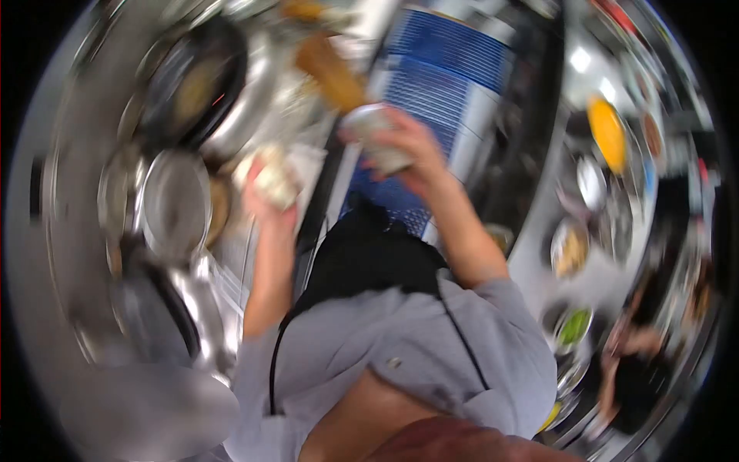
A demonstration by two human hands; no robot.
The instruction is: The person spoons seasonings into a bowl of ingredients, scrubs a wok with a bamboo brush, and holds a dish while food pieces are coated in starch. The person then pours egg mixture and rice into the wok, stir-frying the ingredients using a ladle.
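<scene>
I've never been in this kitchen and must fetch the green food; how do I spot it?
Find the pale counter along the right side of the view, beyond the wearer's grey right sleeve. On it, look just below the dish of tan food in the picture. The green food sits there in a bowl, set apart by its bright green colour.

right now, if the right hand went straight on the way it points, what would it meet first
Probably the brown bottle-like thing, just past the pale container that the right hand holds. Blur and the single view leave depth unclear, so it might pass above it.
</scene>
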